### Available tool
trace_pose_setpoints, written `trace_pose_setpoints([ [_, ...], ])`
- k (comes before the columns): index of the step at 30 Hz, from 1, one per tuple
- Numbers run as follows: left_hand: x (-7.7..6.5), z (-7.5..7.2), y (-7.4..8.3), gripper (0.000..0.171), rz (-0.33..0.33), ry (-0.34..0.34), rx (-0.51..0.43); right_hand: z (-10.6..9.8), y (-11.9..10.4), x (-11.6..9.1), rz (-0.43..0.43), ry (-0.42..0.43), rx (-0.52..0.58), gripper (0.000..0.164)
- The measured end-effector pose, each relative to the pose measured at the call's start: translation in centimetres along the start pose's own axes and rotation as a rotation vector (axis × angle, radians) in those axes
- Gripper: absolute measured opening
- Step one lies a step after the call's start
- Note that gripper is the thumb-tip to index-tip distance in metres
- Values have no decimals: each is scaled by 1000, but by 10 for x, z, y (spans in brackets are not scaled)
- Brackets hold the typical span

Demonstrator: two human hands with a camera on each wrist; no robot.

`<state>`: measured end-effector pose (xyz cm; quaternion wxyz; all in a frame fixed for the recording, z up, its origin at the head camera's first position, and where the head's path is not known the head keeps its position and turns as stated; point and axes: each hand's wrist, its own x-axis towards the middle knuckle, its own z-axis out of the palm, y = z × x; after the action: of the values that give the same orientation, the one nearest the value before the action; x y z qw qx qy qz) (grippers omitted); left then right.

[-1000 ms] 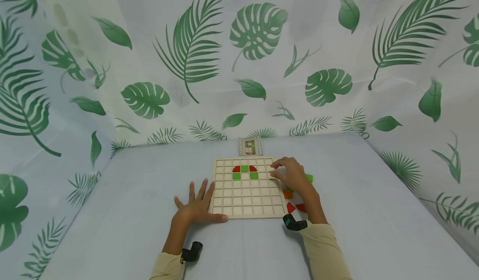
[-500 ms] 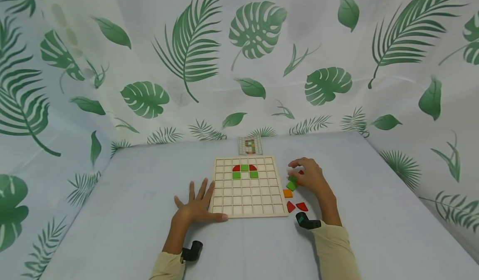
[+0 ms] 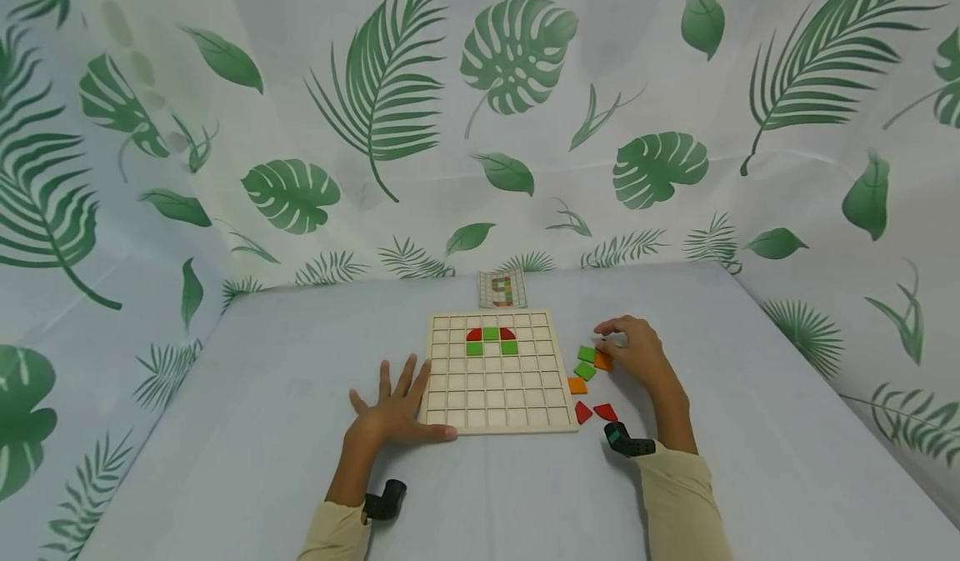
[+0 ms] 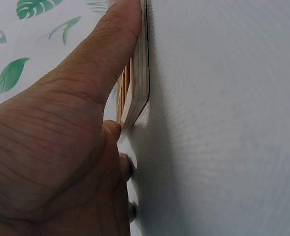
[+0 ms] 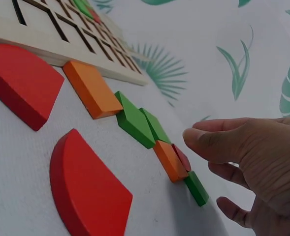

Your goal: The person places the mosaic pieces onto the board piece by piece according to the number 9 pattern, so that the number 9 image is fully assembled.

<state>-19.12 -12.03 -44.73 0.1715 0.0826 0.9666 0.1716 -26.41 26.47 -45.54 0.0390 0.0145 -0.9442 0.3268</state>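
A wooden grid board (image 3: 498, 394) lies on the table, with red quarter-circle tiles and green square tiles set in its upper cells. My left hand (image 3: 393, 418) rests with fingers spread at the board's lower left corner, thumb along the front edge. To the right of the board, my right hand (image 3: 643, 357) hovers over loose tiles, its fingers bent and thumb apart from them. Nothing shows between those fingers in the right wrist view. Nearest to it are an orange square tile (image 5: 171, 161), a red tile (image 5: 181, 156) partly hidden, and a green tile (image 5: 197, 188).
More loose tiles lie along the board's right side: green squares (image 3: 585, 370), an orange square (image 3: 577, 386) and red quarter-circles (image 3: 605, 412). A card (image 3: 502, 289) printed with a coloured grid pattern lies behind the board. Leaf-printed cloth (image 3: 495, 127) walls the table in.
My right hand has drawn away from the board's upper right edge to the loose tiles, uncovering green and orange ones. My left hand stays put; the tiles on the board look the same.
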Motion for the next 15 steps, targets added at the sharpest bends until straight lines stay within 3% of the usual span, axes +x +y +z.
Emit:
trace_pose_setpoints([
  [15,1,1,-2,117,14,8,-14,5,10,-1,-33,25,-81,21],
])
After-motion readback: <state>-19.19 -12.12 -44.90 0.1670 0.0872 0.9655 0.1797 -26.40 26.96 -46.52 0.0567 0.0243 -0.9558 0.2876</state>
